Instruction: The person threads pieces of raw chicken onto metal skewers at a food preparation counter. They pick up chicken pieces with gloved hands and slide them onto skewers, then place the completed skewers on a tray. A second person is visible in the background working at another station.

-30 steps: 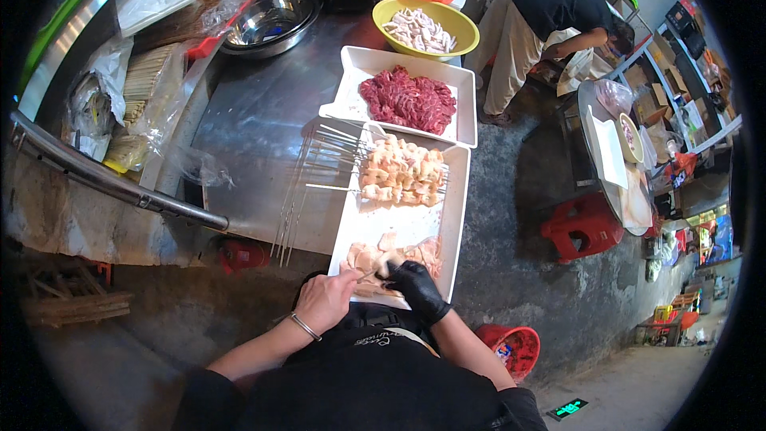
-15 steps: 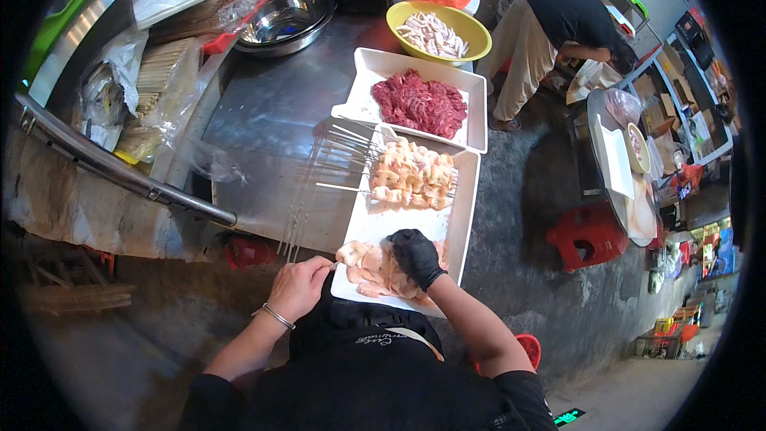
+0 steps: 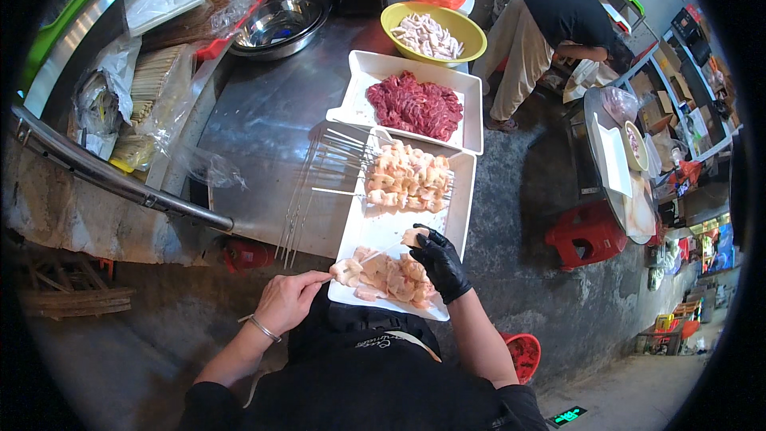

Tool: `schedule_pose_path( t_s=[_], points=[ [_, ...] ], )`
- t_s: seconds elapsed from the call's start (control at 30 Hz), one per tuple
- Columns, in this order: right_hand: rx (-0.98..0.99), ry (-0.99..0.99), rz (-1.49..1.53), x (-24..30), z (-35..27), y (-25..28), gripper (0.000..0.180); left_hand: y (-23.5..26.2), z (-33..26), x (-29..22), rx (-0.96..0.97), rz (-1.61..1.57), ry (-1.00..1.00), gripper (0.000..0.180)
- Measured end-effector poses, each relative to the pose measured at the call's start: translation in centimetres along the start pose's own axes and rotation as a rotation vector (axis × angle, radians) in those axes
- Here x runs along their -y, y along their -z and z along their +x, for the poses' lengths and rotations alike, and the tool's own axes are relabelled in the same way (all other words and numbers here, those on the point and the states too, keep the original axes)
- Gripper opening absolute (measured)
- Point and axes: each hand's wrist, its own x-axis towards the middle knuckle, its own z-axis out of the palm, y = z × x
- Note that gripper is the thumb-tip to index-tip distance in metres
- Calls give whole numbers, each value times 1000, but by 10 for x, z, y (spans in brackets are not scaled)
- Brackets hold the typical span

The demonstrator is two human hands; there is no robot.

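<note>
My bare left hand (image 3: 289,297), with a bracelet at the wrist, pinches the near end of a thin skewer (image 3: 384,251). One pale meat lump (image 3: 346,272) is threaded on it close to my fingertips. In a black glove, my right hand (image 3: 441,265) grips a pale piece of raw meat (image 3: 414,236) at the skewer's far end; whether the point has pierced it I cannot tell. Below lie loose pale meat pieces (image 3: 399,281) in the near part of a white tray (image 3: 339,297). Several loaded meat skewers (image 3: 411,175) rest across the tray's far part, handles pointing left.
Bare metal skewers (image 3: 294,219) lie on the steel table (image 3: 255,124). Beyond the tray stand a second white tray (image 3: 476,132) of red meat strips and a yellow bowl (image 3: 476,41). At right are a red stool (image 3: 586,235) and another person (image 3: 550,28) bending over.
My right hand has lifted from the meat pile, moving up and right with a piece to the skewer's far end. My left hand has shifted slightly left and down, still holding the skewer.
</note>
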Motion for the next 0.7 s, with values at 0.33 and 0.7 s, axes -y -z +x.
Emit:
schedule_pose_path(
  t_s=[0.33, 0.7],
  points=[
    [-24, 323, -467, 7, -12, -20, 23, -9, -1, -1, -47, 43, 16, 22],
    [1, -46, 24, 24, -20, -12, 28, -6, 6, 12, 101, -250, -4, 24]
  ],
)
